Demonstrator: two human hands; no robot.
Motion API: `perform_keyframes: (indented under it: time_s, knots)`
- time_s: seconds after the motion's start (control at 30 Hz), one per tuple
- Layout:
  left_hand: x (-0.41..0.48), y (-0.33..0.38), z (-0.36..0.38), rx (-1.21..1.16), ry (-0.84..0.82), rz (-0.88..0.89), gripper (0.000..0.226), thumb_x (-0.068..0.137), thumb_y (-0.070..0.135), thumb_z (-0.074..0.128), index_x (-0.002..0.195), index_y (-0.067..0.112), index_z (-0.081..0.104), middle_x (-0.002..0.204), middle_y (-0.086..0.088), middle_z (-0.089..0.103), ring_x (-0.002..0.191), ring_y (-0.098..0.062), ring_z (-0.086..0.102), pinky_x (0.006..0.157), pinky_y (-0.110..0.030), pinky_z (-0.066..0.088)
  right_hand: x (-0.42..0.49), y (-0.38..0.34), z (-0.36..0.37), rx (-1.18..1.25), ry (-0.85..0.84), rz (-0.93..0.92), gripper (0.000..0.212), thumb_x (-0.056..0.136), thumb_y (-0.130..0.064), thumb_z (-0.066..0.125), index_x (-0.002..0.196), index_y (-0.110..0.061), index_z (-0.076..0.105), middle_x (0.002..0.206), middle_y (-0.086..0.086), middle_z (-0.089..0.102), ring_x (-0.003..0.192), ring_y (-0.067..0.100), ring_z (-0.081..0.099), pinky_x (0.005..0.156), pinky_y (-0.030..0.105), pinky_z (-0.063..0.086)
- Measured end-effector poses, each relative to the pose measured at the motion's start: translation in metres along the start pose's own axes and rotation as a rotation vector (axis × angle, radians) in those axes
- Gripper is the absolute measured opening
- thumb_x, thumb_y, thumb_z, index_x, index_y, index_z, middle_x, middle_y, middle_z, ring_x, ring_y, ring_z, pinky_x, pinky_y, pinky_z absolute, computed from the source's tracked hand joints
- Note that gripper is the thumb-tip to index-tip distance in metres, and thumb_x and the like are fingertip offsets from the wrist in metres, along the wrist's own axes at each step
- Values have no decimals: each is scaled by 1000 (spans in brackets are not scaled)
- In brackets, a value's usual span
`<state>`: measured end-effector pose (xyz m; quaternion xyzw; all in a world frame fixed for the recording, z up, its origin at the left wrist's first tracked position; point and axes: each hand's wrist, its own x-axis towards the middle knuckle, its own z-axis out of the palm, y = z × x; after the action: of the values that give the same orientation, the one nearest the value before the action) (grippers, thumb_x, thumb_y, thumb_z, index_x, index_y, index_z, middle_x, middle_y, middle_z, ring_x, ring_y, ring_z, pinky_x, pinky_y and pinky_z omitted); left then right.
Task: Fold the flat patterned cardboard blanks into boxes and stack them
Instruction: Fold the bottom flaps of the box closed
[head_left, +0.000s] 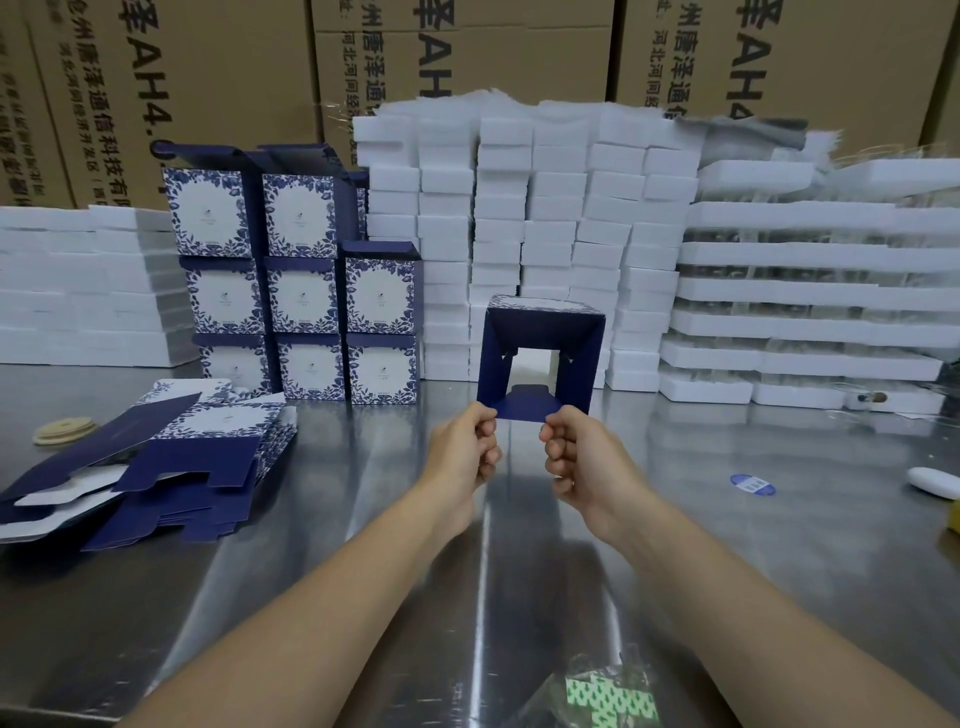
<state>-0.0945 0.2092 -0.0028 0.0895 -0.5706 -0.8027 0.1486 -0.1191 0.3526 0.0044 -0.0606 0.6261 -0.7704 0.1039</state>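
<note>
Head view: my left hand (465, 441) and right hand (569, 457), fingers curled, each pinch the near lower flap of an open-ended patterned box (540, 332) held above the steel table (701, 519), right of the stacked boxes (304, 301). I judge I should keep its walls square while tucking flaps.

white foam stacks (550, 234), brown cartons (208, 78), steel table (363, 493)
</note>
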Motion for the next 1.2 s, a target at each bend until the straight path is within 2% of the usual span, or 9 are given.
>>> perform_keyframes:
  time_s: [0.13, 0.33, 0.53, 0.77, 0.93, 1.2]
  knots:
    - [1, 1, -2, -13, 39, 0, 34, 97, 19, 58, 66, 20, 44, 50, 6, 34, 47, -11, 37, 54, -27, 27, 0, -1, -1, 36, 57, -3, 26, 93, -27, 62, 69, -18, 62, 57, -6, 47, 44, 10, 39, 43, 22, 28]
    - [5, 1, -5, -32, 48, -29, 34, 97, 20, 58, 66, 21, 45, 50, 6, 33, 49, -12, 36, 54, -27, 24, 3, -2, -5, 20, 113, -54, 22, 95, -19, 59, 75, -14, 65, 55, -6, 48, 42, 8, 39, 41, 20, 29]
    - [6, 1, -7, -51, 18, -49, 34, 97, 21, 58, 65, 21, 45, 51, 6, 33, 46, -10, 38, 52, -25, 27, 3, -2, -5, -8, 89, -22, 21, 93, -24, 61, 73, -17, 64, 58, -6, 48, 44, 9, 41, 44, 22, 30]
    - [5, 1, -4, 27, 2, -19, 32, 93, 26, 63, 65, 23, 48, 54, 5, 34, 47, -11, 39, 53, -25, 27, 3, -2, -5, 20, 128, -95, 24, 95, -17, 60, 72, -13, 62, 57, -5, 46, 47, 10, 33, 46, 23, 24]
    - [2, 1, -4, 85, -48, -8, 31, 94, 30, 65, 67, 23, 51, 56, 6, 38, 50, -11, 42, 54, -26, 28, 1, -3, -4, 36, 77, -98, 25, 96, -18, 62, 72, -12, 64, 59, -4, 46, 48, 10, 36, 46, 22, 26]
    - [2, 1, -2, 66, -35, 34, 28, 96, 21, 61, 70, 19, 51, 54, 5, 39, 49, -11, 41, 53, -24, 31, -2, -3, -2, 20, 16, -54, 25, 94, -23, 60, 70, -16, 63, 58, -4, 48, 46, 10, 40, 46, 22, 28]
